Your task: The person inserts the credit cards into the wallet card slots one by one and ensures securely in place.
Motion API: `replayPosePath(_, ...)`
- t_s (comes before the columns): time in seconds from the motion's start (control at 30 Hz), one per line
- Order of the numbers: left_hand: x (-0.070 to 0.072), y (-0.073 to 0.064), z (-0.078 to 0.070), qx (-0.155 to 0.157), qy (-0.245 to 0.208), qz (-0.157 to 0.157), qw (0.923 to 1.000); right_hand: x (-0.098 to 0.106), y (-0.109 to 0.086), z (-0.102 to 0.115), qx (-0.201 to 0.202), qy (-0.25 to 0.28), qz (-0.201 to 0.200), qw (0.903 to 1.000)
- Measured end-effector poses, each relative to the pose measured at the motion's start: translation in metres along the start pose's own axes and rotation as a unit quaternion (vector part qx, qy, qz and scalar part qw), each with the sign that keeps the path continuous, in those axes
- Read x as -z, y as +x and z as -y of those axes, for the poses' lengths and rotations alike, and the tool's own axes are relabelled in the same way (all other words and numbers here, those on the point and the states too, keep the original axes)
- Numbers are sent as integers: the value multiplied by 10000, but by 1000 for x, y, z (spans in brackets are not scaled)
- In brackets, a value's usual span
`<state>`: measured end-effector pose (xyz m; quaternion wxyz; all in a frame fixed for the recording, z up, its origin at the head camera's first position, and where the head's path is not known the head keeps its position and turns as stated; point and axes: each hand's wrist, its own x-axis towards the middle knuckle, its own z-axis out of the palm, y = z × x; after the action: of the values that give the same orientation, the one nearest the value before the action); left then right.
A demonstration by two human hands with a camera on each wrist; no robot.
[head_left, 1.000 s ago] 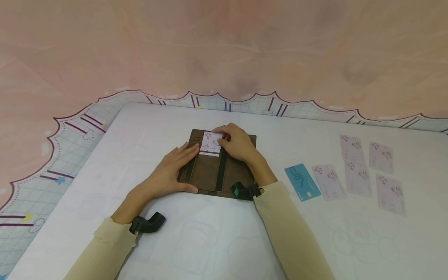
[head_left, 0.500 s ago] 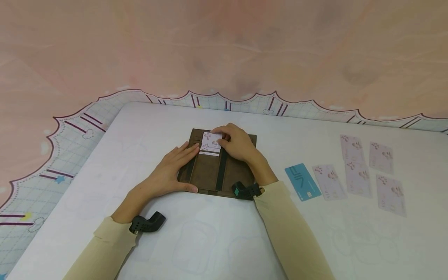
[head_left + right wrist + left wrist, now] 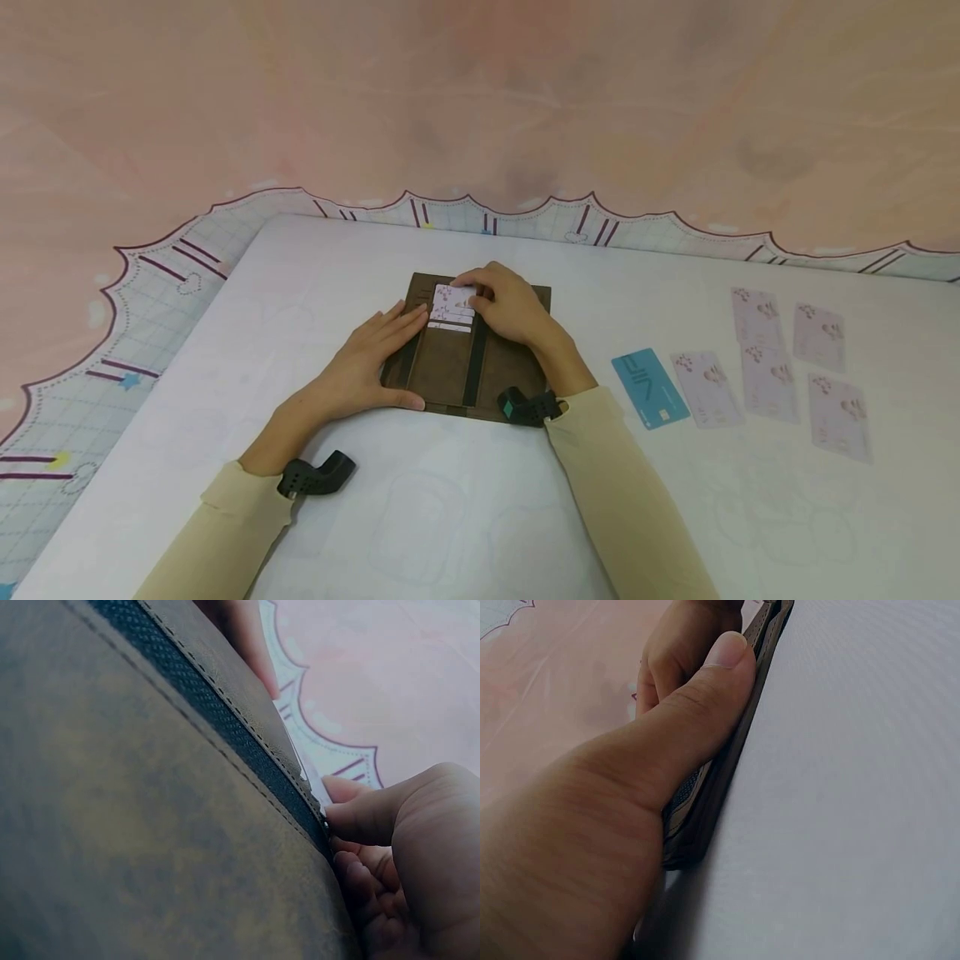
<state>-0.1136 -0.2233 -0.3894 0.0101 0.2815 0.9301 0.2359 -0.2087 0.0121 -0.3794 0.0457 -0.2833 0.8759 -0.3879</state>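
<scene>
A brown wallet [image 3: 444,367] lies open on the white table, with dark strips running along its inner side. My left hand [image 3: 375,358] rests on its left part, fingers stretched toward the card slots and thumb at the near edge. In the left wrist view that thumb [image 3: 712,682] lies along the wallet's edge. White cards with a pinkish floral print sit stepped in the slots. The uppermost card [image 3: 448,296] is pinched at its right side by my right hand [image 3: 513,308]. In the right wrist view, thumb and index finger meet at the wallet's edge, where a sliver of card shows.
To the right lie a blue VIP card [image 3: 650,389] and several pale floral cards, one of them [image 3: 707,389] right beside the blue one and another [image 3: 840,417] farther right. A scalloped printed border [image 3: 525,218] runs behind the table's far edge.
The uppermost card has slid slightly nearer the person, deeper into its slot, with my right fingers on it. My left hand keeps its place on the wallet.
</scene>
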Motion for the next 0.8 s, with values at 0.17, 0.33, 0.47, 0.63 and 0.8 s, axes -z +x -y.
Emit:
replayPosePath(0.17,0,0,-1,68,14,66,10000,0,0,-1,175,-51,136,9997)
replayPosePath(0.33,1,1,-1,116,30,102,9999,1,0,0,197,-72,202,9996)
replayPosePath(0.47,1,1,-2,126,14,104,9999,1,0,0,142,-123,232,9996)
replayPosePath(0.63,1,1,-1,118,1,100,9999,1,0,0,105,-192,242,9995)
replayPosePath(0.8,1,0,-1,119,-29,90,9999,0,-1,-1,155,-220,225,9994)
